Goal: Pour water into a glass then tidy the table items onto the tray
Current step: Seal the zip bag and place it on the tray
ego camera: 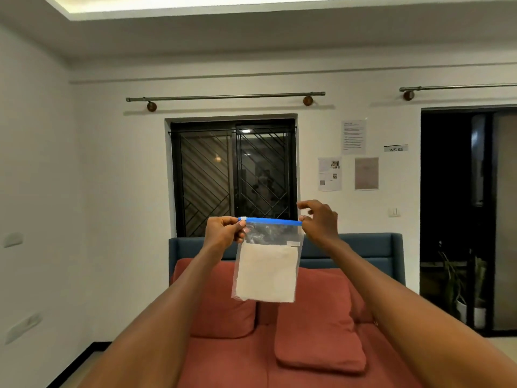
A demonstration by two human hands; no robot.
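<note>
White-walled room w/ barred window behind. L hand fingers pinch the zip bag at its blue slider end; R hand pinches the opposite top corner, other fingers spread. Bag hangs mid-air, white folded cloth inside. Red sofa cushions below; no table, glass or tray in view.

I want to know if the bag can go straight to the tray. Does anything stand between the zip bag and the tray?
Cannot tell: no tray or table shows. Both hands hold the zip bag up by its blue zipper strip, left hand and right hand, above the red sofa cushions.
</note>
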